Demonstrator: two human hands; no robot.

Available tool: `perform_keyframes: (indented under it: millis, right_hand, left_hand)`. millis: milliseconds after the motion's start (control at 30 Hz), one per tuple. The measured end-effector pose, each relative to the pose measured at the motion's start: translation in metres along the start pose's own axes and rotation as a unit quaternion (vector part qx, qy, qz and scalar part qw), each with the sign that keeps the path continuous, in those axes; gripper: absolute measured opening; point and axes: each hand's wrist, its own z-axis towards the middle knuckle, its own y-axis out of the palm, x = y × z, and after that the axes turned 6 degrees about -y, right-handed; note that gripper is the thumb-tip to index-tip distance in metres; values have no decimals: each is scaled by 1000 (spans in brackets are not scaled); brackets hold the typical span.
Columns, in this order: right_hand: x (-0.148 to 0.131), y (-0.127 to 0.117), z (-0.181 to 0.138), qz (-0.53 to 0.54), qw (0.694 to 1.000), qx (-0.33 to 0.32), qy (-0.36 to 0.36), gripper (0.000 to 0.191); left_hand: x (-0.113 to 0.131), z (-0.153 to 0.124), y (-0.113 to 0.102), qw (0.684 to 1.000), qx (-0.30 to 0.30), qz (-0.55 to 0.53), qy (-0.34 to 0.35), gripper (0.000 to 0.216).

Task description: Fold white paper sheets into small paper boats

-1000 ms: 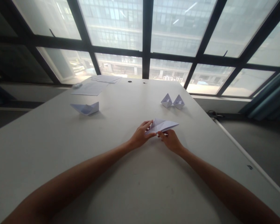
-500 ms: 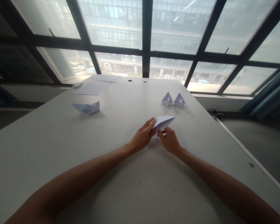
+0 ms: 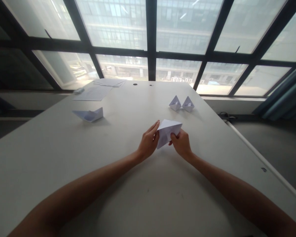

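Between my hands is a piece of folded white paper (image 3: 168,127), tilted just above the table, with its broad face toward me. My left hand (image 3: 149,140) presses along its left edge, fingers together, partly behind the paper. At its lower right side, my right hand (image 3: 181,141) pinches it with the thumb in front; the other fingers are mostly hidden behind. Beyond, to the right, two small folded paper boats (image 3: 175,104) stand side by side. A longer folded paper boat (image 3: 90,115) rests to the left of my hands.
The white table (image 3: 128,197) stretches toward a wall of windows (image 3: 113,26). Flat white paper sheets (image 3: 92,93) lie at the far left. A small dark mark (image 3: 263,169) is near the right edge. Blue curtains (image 3: 281,98) hang at the right.
The folded paper has turned so more of its flat face shows. My right thumb has moved onto its front. The view has shifted slightly.
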Motion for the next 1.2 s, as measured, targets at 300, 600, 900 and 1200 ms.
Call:
perform_keyframes:
  millis: [300,600,900,1200]
  right_hand:
    - [8,-7,2,119,992,-29,-38,49]
    - [26,-11,7,149,986,-59,-45,59]
    - [16,-17,7,199,975,-95,-41,60]
    - [25,-18,14,77,994,-73,-22,55]
  left_hand:
    - [-15,8,1,919,-57,-311,-235,62]
    - [-18,16,-10,798,-162,-477,-332,43]
    - [-21,9,-7,877,-94,-381,-277,76]
    - [-21,5,-8,996,-7,-50,-70,63]
